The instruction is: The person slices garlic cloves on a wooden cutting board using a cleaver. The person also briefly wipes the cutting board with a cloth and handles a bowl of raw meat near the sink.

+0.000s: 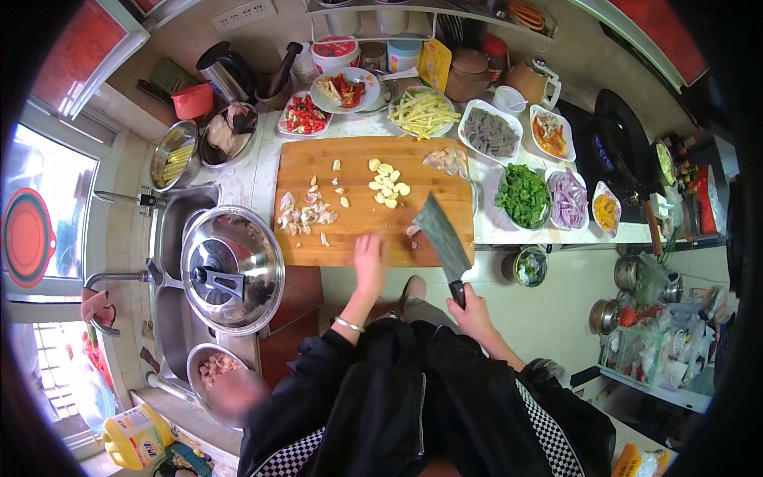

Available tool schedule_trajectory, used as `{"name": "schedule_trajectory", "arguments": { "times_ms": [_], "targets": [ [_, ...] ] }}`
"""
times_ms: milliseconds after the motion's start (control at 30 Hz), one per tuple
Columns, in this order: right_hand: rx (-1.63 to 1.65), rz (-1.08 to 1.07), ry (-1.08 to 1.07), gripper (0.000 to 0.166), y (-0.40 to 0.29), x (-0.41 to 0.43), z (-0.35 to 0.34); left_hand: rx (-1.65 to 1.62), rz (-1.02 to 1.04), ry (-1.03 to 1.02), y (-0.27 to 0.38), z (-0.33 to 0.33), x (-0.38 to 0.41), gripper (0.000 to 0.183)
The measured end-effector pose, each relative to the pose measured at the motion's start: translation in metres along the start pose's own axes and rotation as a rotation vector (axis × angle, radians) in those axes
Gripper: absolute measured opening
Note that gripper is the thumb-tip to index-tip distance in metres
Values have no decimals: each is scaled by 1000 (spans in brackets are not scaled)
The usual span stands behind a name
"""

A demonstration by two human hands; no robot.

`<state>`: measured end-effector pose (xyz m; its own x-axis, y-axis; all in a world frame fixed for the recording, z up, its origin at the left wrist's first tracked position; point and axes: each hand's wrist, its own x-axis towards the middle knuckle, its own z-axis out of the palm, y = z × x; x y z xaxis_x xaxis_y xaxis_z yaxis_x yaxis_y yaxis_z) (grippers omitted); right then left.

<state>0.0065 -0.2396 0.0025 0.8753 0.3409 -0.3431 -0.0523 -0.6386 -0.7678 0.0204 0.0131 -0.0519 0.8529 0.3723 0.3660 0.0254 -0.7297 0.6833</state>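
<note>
My right hand [475, 313] grips the black handle of a cleaver [444, 232], whose broad dark blade slants over the right side of a wooden cutting board [334, 247]. By the blade lies an unpeeled garlic clove [412, 231]. My left hand [371, 256] hovers at the board's front edge; its fingers are blurred, and whether they hold anything cannot be told. Peeled garlic cloves [388, 186] sit in a group at the board's upper middle. Papery garlic skins [304, 216] are heaped on its left, with a few loose cloves [344, 202] about them. Brownish scraps [447, 161] lie at its top right.
A steel lid [262, 292] with a black knob partly covers the sink [173, 334]. Bowls of cilantro [523, 194], sliced purple onion [567, 200] and grey strips [492, 134] stand right of the board. A wok [623, 143] rests on the stove; a bowl of meat [217, 366] is at lower left.
</note>
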Motion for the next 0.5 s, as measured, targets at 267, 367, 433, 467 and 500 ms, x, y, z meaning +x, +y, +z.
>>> {"name": "schedule_trajectory", "arguments": {
  "times_ms": [267, 367, 433, 467, 500],
  "targets": [
    [105, -2, 15, 30, -21, 6, -39, 17, 46, -132, 36, 20, 34, 31],
    [-120, -164, 126, 31, 1, 3, -22, -71, -23, -52, 29, -7, 16, 22],
    [-299, -204, 115, 32, 14, 5, -8, -66, -169, 18, 6, -21, -3, 18],
    [-392, -181, 69, 32, 21, 7, -2, -49, -214, 78, -6, -26, -9, 18],
    [-485, -155, 21, 33, 28, 10, 5, -33, -260, 137, -10, -31, -12, 19]
  ]
}}
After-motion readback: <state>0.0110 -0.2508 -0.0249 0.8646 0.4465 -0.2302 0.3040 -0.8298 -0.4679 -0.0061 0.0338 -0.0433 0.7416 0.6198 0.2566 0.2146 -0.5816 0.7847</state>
